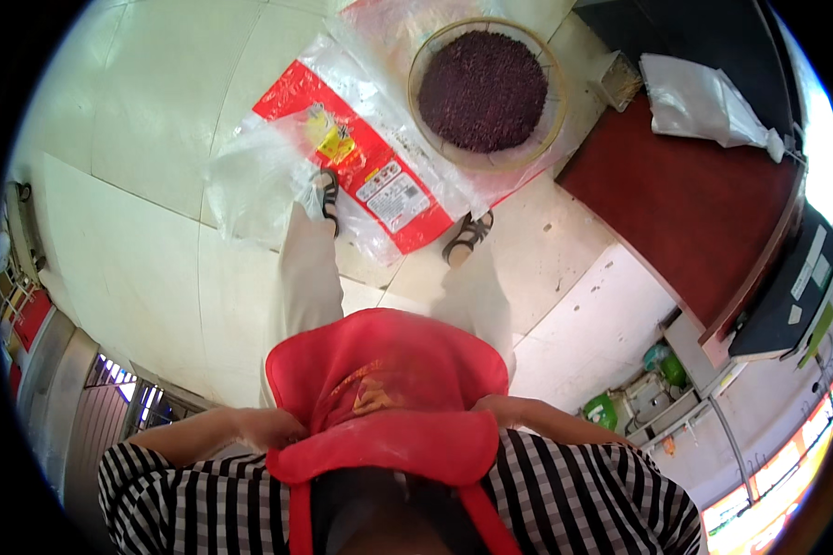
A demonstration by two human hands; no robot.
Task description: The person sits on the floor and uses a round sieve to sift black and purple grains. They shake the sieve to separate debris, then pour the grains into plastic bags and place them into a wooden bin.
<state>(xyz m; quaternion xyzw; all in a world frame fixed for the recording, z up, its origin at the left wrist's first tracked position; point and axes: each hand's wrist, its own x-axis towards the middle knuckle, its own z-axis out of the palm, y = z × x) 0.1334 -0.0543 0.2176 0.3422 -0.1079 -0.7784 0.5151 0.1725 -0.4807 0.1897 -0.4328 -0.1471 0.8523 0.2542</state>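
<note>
Both my arms are bent in at the waist. My left hand [279, 429] lies at the left edge of the red apron [398, 356], its fingers hidden by the cloth. On the other side my right hand [498, 409] meets the apron's right edge, and its fingers are out of sight too. What either hand holds, if anything, does not show. Beyond my feet, a round shallow basket [559, 111] with a pale rim holds a heap of small dark purple grains [483, 91]. It rests on clear and red plastic sheeting [379, 180] spread over the floor.
Crumpled clear plastic [259, 180] lies by my left sandal [329, 199]; my right sandal [467, 236] is beside the sheet's edge. At right stands a dark red tabletop [685, 208] with a white plastic bag [708, 104]. A small container [617, 81] sits near the basket.
</note>
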